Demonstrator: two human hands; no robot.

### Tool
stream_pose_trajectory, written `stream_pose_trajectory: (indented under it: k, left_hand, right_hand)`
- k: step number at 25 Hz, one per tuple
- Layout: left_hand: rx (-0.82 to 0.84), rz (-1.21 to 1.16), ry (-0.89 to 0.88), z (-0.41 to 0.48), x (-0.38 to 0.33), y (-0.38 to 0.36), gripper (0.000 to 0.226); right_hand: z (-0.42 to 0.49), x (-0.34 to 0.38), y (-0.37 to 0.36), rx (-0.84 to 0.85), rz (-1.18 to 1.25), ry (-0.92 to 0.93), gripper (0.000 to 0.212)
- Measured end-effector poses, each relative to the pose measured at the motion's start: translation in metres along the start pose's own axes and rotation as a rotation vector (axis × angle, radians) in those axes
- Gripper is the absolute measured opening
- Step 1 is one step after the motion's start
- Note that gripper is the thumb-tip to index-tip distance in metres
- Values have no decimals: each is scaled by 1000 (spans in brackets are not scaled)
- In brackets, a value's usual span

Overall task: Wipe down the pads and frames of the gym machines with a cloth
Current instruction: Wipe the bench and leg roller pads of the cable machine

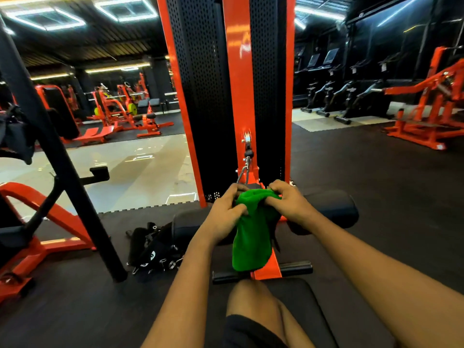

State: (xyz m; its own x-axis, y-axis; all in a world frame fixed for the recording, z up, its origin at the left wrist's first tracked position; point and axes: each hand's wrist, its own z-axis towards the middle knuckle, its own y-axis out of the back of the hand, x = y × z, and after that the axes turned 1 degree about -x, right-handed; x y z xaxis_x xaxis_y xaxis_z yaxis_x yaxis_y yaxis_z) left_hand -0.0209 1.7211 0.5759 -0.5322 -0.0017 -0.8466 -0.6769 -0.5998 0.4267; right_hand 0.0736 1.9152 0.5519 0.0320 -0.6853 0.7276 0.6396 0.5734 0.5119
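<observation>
A green cloth hangs between my hands in front of the orange and black cable machine. My left hand grips the cloth's top left part. My right hand pinches its top right part. Both hands are held just below the cable's metal clip. Behind the hands lie two black roller pads, one on the left and one on the right. I sit on the black seat pad, with a knee over it.
A black upright post of another machine stands at the left, with an orange frame beside it. A pile of black straps and clips lies on the floor. Orange machines and bikes stand farther off.
</observation>
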Motion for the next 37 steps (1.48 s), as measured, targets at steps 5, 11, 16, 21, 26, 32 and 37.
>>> stream_pose_trajectory:
  k: [5, 11, 16, 21, 26, 32, 37]
  left_hand:
    - [18, 227, -177, 19, -5, -42, 34]
    - [-43, 347, -262, 61, -14, -97, 22]
    - [14, 296, -245, 115, -10, -155, 19]
    - [102, 267, -232, 197, 0, -227, 18]
    - [206, 323, -230, 265, -38, -285, 18]
    - [365, 394, -261, 314, -184, -326, 16]
    - [496, 417, -349, 357, -306, -359, 14]
  right_hand:
    - [-27, -14, 40, -142, -131, -55, 25]
    - [-48, -56, 109, -89, -213, -201, 39]
    - [-53, -115, 160, -161, -114, -264, 42]
    - [-20, -195, 202, -264, 115, -361, 42]
    - [2, -233, 261, -353, 352, -421, 44]
    - [2, -171, 420, -317, 248, -607, 14]
    - [-18, -109, 551, -79, 132, -725, 27]
